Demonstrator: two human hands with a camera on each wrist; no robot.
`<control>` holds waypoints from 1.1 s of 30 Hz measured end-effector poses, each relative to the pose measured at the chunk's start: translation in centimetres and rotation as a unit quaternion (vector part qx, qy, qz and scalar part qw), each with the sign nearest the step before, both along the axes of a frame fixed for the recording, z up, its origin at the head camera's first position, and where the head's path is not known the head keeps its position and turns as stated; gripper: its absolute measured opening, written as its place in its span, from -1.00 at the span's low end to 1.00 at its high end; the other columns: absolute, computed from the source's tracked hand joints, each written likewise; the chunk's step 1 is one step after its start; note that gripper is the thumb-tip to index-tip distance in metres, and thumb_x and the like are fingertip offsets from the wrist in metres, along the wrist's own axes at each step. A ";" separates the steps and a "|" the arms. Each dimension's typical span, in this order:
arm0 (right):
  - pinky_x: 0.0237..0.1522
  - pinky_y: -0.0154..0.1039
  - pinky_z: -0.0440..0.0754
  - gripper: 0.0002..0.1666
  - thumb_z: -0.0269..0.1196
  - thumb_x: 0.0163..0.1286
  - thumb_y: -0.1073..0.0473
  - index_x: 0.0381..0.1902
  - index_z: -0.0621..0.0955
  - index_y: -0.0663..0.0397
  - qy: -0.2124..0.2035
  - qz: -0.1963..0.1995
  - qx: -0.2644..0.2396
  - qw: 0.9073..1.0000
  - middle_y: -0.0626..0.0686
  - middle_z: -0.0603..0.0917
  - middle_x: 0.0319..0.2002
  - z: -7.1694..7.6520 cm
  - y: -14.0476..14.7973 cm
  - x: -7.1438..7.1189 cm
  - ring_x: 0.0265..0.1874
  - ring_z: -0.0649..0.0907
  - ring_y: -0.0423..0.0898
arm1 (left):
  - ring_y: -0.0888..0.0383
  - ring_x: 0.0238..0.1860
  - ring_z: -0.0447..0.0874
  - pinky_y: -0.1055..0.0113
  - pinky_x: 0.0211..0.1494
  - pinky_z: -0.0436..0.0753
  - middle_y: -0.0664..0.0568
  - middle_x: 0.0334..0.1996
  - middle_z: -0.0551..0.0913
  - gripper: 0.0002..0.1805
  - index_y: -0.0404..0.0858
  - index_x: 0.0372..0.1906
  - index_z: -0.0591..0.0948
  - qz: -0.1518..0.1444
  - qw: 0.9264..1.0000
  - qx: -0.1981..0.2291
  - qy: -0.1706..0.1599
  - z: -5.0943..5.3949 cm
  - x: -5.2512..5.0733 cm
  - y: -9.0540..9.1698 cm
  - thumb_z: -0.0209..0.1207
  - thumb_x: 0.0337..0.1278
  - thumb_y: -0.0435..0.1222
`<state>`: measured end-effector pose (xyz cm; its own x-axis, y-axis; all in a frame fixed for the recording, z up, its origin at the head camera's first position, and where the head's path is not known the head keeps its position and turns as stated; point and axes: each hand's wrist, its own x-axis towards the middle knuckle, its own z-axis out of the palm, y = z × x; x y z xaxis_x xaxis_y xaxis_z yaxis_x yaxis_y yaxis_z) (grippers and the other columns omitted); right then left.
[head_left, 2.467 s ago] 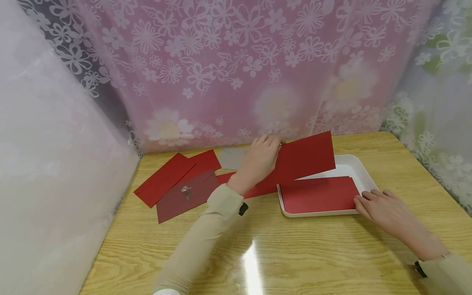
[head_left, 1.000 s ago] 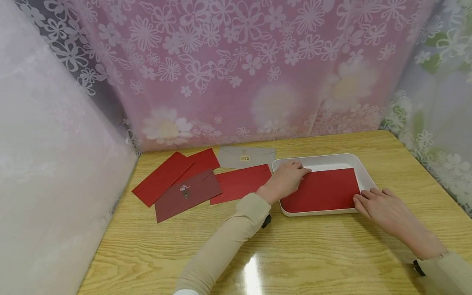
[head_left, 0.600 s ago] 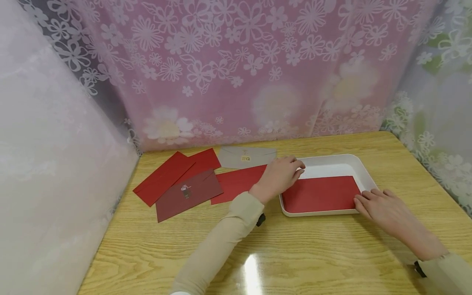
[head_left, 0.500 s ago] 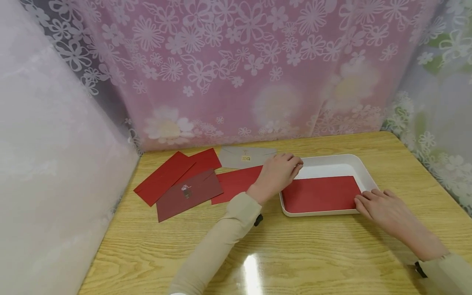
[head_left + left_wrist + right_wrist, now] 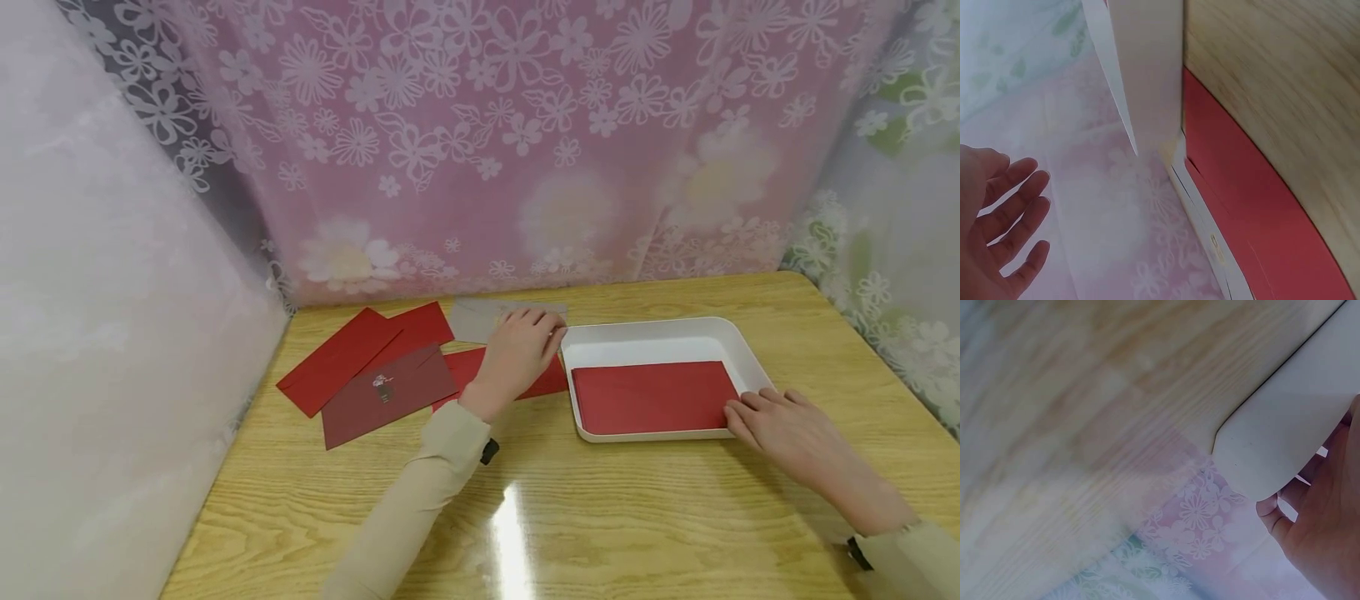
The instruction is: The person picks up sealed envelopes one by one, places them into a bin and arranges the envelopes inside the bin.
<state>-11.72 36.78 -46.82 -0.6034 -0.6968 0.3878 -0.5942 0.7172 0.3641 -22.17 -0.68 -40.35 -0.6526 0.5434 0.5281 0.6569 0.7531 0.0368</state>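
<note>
A white tray (image 5: 667,350) stands on the right of the table, with red envelopes (image 5: 656,397) lying flat along its near side. My right hand (image 5: 783,429) holds the tray's right end; in the right wrist view its fingers (image 5: 1294,490) bend over the rim. To the left of the tray, my left hand (image 5: 521,354) is above a red envelope (image 5: 551,380) and partly covers it and a grey envelope (image 5: 471,319) behind. Loosely bent and holding nothing, the left fingers (image 5: 1019,206) show in the left wrist view.
A dark red envelope (image 5: 390,396) with a printed motif overlaps two bright red envelopes (image 5: 337,362) on the table's left. Floral curtains (image 5: 480,150) close off the back and sides of the wooden table (image 5: 600,517).
My left hand carried a red envelope over the tray, laid it onto the others there, let go, and moved left out of the tray. The right hand stayed at the tray's right end.
</note>
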 end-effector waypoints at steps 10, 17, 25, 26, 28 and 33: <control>-0.53 -0.12 0.30 -0.14 -0.74 0.67 0.05 -0.28 0.54 0.14 -0.002 0.002 0.010 1.000 0.05 0.54 -0.35 -0.2 0.2 -0.1 -0.43 0.46 0.05 | 0.06 -0.05 0.65 0.13 0.02 0.61 0.08 -0.14 0.73 -0.85 -0.11 -0.08 0.72 0.059 0.998 0.027 -0.008 -0.8 -0.7 -6.7 0.22 0.43 -0.18; -0.54 -0.10 0.33 -0.15 -0.72 0.68 0.07 -0.27 0.54 0.14 0.000 0.004 0.018 1.000 0.06 0.57 -0.31 -0.1 0.2 0.0 -0.41 0.49 0.06 | 0.00 -0.11 0.59 0.10 -0.02 0.58 0.02 -0.17 0.71 -0.84 -0.15 -0.07 0.72 0.117 0.991 0.034 -0.050 -1.6 -0.9 -11.2 0.23 0.42 -0.20; -0.52 -0.09 0.36 -0.15 -0.72 0.67 0.05 -0.28 0.54 0.14 -0.003 0.001 0.014 1.000 0.06 0.55 -0.33 0.0 0.3 -0.1 -0.41 0.49 0.06 | -0.08 -0.04 0.58 0.02 0.01 0.57 -0.08 -0.10 0.69 -0.75 -0.19 0.01 0.69 0.185 0.974 0.014 -0.128 -3.6 -1.1 -16.3 0.25 0.40 -0.14; -0.52 -0.09 0.36 -0.16 -0.72 0.67 0.06 -0.28 0.53 0.14 -0.002 0.003 0.015 1.000 0.06 0.55 -0.33 0.0 0.2 -0.1 -0.41 0.48 0.06 | -0.09 -0.03 0.58 0.01 0.00 0.58 -0.10 -0.07 0.69 -0.72 -0.20 0.04 0.69 0.192 0.971 0.011 -0.140 -3.8 -1.1 -16.9 0.25 0.39 -0.13; -0.52 -0.11 0.34 -0.15 -0.74 0.66 0.07 -0.28 0.52 0.14 -0.004 0.005 0.019 1.000 0.06 0.54 -0.33 0.0 0.3 -0.1 -0.42 0.47 0.06 | -0.12 -0.01 0.58 -0.01 -0.01 0.58 -0.14 -0.03 0.68 -0.67 -0.22 0.08 0.67 0.203 0.966 0.003 -0.163 -4.1 -0.9 -17.9 0.26 0.38 -0.10; -0.53 -0.13 0.31 -0.13 -0.77 0.65 0.07 -0.27 0.53 0.13 -0.006 0.002 0.024 1.000 0.05 0.55 -0.33 0.0 0.3 -0.1 -0.42 0.47 0.05 | -0.19 0.03 0.60 -0.09 0.03 0.61 -0.22 0.02 0.65 -0.52 -0.28 0.17 0.62 0.221 0.953 -0.022 -0.207 -4.5 -0.7 -20.2 0.28 0.35 -0.04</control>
